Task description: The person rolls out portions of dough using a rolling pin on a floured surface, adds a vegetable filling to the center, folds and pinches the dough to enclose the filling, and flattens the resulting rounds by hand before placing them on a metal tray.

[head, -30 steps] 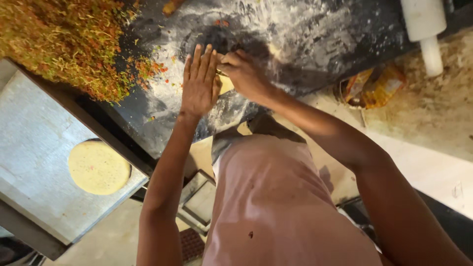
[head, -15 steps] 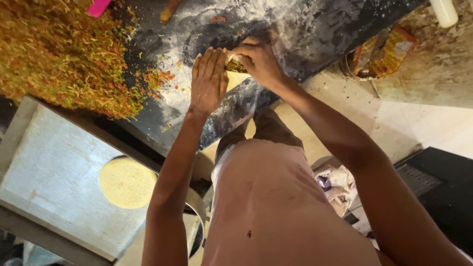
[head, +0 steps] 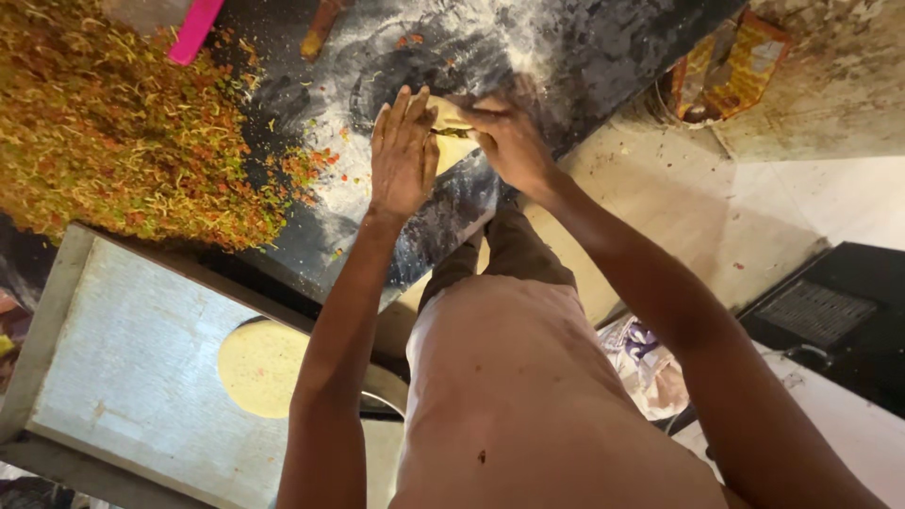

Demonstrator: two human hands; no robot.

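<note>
Both hands meet at twelve o'clock over the floured worktop (head: pixel 584 57); left hand (head: pixel 403 155) flat, fingers straight, backing the filled dough piece (head: pixel 448 118); right hand (head: pixel 504 132) pinching its edge; best pressed evenly, keeping filling inside.

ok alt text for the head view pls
Seen from above, a person's left hand and right hand fold a filled piece of dough over a floured dark counter. A heap of shredded vegetables lies left, a flat dough round on a metal tray below.
</note>
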